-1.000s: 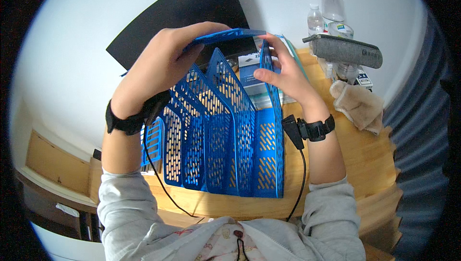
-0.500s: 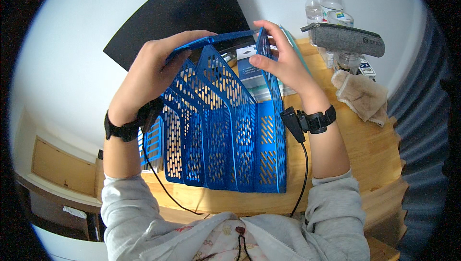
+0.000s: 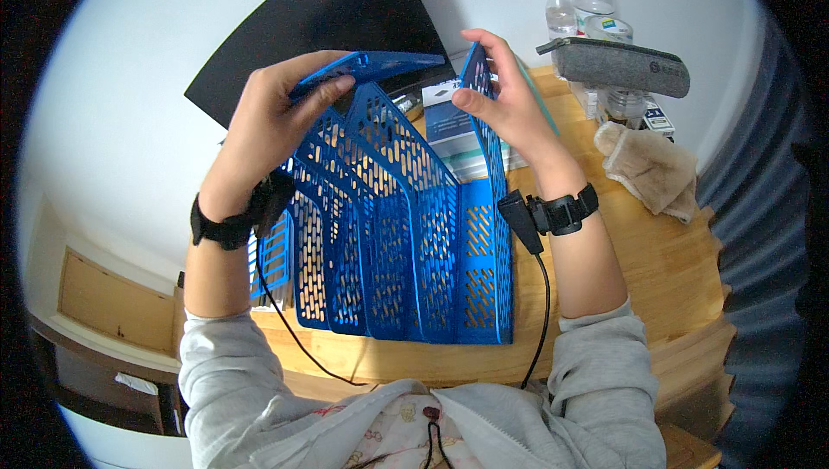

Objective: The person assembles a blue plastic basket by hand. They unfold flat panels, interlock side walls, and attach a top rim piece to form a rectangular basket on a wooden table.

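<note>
A blue plastic file rack [image 3: 440, 253] with several perforated upright dividers stands in front of me on the wooden desk. My left hand [image 3: 272, 110] is closed on a flat blue panel [image 3: 389, 64] above the dividers' far tops, its thumb pressed on the near face. The panel's right end hangs free, a small gap from the rack's right side panel [image 3: 494, 175]. My right hand [image 3: 514, 110] grips the upper far corner of that side panel between thumb and fingers. Part of the left fingers is hidden behind the blue panel.
Behind the rack are a black monitor [image 3: 319, 20] and a blue-and-white book or box [image 3: 449, 115]. At the right back stand a grey pencil case [image 3: 617, 66], clear bottles [image 3: 560, 11] and a beige cloth [image 3: 648, 171]. Black cables run from both wrist straps.
The blue panel's right end has come away from the right side panel's top corner, and the panel has tilted. My left thumb now shows on it. My right hand stays on the side panel.
</note>
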`<state>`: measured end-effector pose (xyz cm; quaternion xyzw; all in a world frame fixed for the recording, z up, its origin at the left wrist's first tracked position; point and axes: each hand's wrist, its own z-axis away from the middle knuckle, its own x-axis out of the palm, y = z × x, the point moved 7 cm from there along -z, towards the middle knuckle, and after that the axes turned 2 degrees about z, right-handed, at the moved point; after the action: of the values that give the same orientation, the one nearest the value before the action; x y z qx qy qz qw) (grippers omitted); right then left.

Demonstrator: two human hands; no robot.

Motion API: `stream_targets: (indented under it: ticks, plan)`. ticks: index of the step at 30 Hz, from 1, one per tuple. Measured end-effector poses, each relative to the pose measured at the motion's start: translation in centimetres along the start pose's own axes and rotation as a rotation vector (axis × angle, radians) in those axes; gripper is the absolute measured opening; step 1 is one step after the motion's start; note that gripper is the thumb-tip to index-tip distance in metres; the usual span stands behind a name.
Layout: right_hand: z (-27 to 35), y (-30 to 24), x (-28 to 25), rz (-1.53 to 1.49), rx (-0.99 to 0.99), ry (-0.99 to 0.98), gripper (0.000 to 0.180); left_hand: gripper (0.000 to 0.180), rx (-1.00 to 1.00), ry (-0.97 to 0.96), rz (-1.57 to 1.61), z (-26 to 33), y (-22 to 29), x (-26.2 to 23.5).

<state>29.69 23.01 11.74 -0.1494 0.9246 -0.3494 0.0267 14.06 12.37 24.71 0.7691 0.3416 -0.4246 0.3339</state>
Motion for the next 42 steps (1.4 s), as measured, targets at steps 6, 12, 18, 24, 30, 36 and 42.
stream_targets:
  ticks: [6,12,18,24,30,36,42]
  plan:
    - [0.0,-0.2,0.3,-0.074,-0.032,-0.073,0.081,0.032,-0.02,0.079,-0.023,-0.2,0.7,1.1]
    - [0.0,-0.2,0.0,-0.2,-0.001,-0.098,0.061,0.029,0.026,0.098,-0.192,-0.5,1.6,1.2]
    - [-0.2,0.1,-0.6,-0.285,0.047,-0.05,0.053,0.026,-0.011,0.137,-0.241,-0.6,1.8,1.4]
    - [-0.3,0.2,-0.7,-0.346,0.083,-0.032,0.051,0.023,0.045,0.178,-0.264,-0.4,2.1,1.4]
    - [-0.2,-0.3,-0.5,-0.321,0.054,-0.052,0.053,0.02,0.177,0.181,-0.324,-0.3,2.9,1.6]
    - [0.0,-0.6,0.3,-0.411,0.065,-0.15,0.052,0.022,0.217,0.221,-0.151,-0.4,3.4,1.3]
    - [-0.1,-0.1,0.1,-0.451,0.096,-0.144,0.036,0.021,0.196,0.191,-0.16,-0.2,3.1,1.3]
